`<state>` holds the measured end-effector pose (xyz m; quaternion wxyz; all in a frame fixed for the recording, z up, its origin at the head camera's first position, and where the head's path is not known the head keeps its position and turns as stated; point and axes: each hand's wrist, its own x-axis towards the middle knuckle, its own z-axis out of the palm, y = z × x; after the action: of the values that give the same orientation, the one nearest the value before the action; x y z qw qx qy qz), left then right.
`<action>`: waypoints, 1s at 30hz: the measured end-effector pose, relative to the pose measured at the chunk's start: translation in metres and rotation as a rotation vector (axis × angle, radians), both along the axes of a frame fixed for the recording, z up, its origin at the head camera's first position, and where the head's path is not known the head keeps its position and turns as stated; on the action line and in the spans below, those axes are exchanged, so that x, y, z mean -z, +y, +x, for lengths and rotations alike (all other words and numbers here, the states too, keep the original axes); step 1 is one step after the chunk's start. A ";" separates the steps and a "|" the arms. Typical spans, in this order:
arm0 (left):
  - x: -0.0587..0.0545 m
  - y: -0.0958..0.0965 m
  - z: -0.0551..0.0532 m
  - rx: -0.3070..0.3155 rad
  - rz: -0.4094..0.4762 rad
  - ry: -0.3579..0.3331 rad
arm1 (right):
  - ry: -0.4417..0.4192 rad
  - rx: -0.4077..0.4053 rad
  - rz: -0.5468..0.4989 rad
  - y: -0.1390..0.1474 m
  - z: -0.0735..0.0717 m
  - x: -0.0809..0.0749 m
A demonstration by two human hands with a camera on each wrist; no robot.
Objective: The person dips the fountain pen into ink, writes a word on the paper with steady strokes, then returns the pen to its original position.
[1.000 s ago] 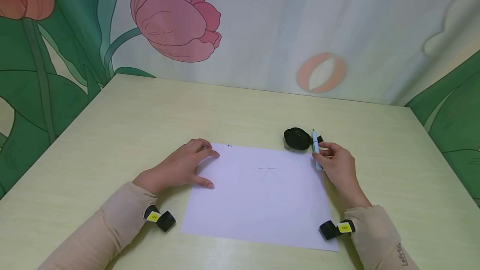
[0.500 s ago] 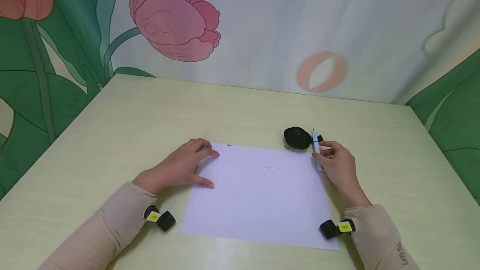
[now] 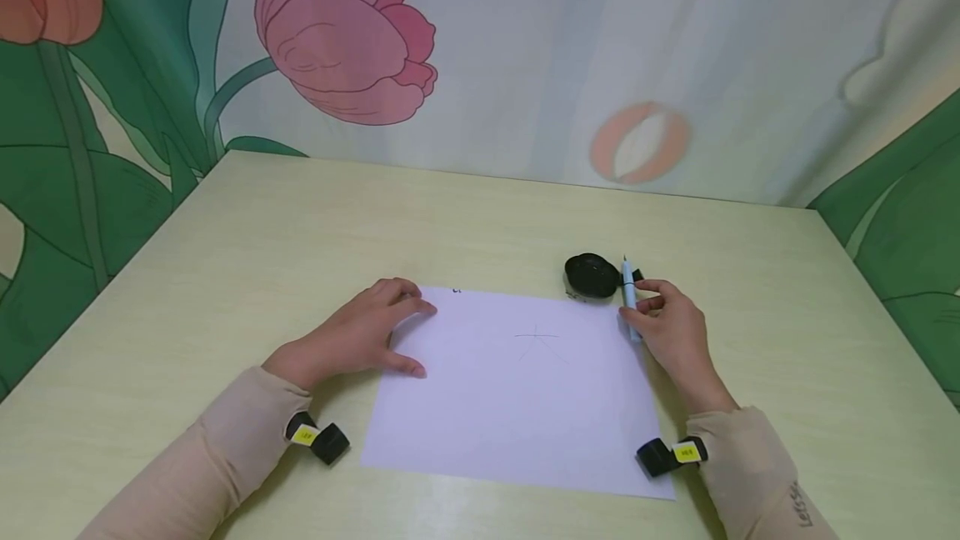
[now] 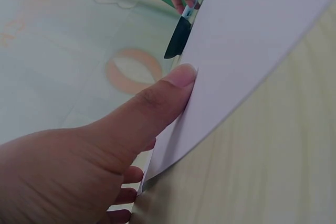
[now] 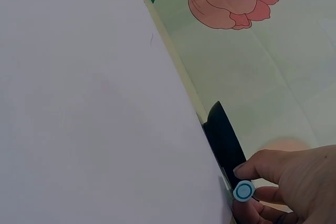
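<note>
A white sheet of paper (image 3: 517,415) lies on the table, bearing a few thin strokes (image 3: 536,337) that cross like a character. My left hand (image 3: 363,325) rests over its left edge, thumb and index finger spread apart on the sheet. In the left wrist view the thumb (image 4: 157,98) lies along the paper. At the far right corner, my right hand (image 3: 671,332) pinches a light blue pen (image 3: 629,277), its dark tip pointing away from me. The right wrist view shows the round end of the pen (image 5: 244,191) between thumb and fingers.
A small black dish (image 3: 592,275) with a short handle-like end stands just beyond the paper's far right edge, beside the pen. The pale wooden table (image 3: 375,207) runs back to a curtain (image 3: 510,57) printed with flowers. Black wrist cameras (image 3: 328,443) sit on both sleeves.
</note>
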<state>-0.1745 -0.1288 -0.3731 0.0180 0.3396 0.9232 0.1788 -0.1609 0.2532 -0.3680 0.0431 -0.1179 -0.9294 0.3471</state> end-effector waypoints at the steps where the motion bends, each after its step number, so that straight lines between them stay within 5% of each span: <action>1: 0.000 0.000 0.000 0.000 0.000 0.000 | 0.000 -0.001 0.000 0.000 0.000 0.000; 30: -0.001 -0.001 0.001 -0.008 0.001 -0.028 | -0.007 0.009 0.028 0.000 0.000 0.000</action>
<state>-0.1736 -0.1295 -0.3718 0.0299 0.3336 0.9241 0.1842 -0.1607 0.2535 -0.3680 0.0430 -0.1227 -0.9337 0.3336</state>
